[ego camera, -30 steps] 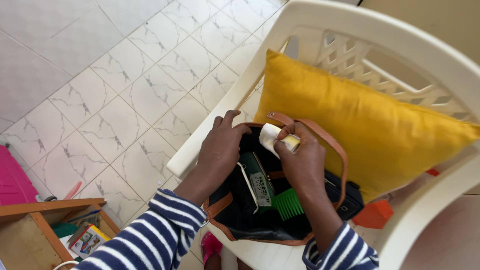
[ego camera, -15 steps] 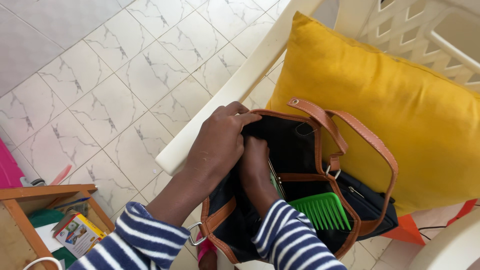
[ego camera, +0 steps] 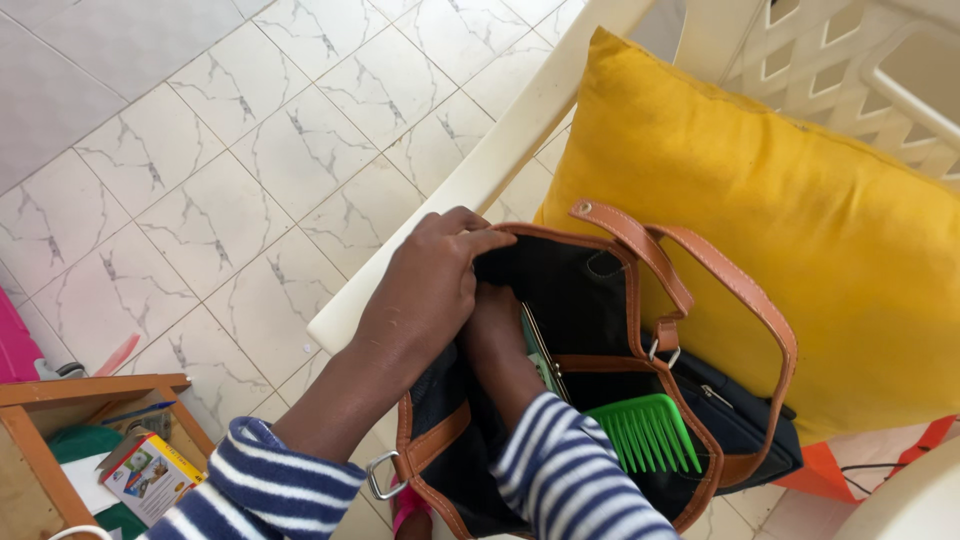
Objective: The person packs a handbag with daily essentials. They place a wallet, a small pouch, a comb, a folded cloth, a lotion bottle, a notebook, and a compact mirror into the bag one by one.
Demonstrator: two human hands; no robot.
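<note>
A: What sits farthest left?

B: A pink thing at the edge, then a wooden shelf in the bottom corner with a small colourful box lying in it. The pale marbled floor tiles spread above and beside it.

A: And the person's hands?

B: Both arms wear blue and white striped sleeves. The left hand grips the near-left rim of the handbag, fingers curled over the edge and pinching it, holding the mouth open. Just right of it, the right hand is plunged down into the bag beside the left; its fingers are hidden inside, so I cannot tell whether they are spread or closed on anything.

A: Where is the bag?

B: It stands on the seat of a white plastic chair, leaning against a yellow cushion. It is black with tan leather trim, and its tan strap arches up over the opening.

A: Anything showing inside?

B: A green wide-toothed comb pokes out of a pocket on the right part of the bag, just right of the right sleeve. A slim green item stands against the inner divider, touching the right forearm.

A: Further right?

B: Something orange lies below the cushion, near the bag's corner.
</note>
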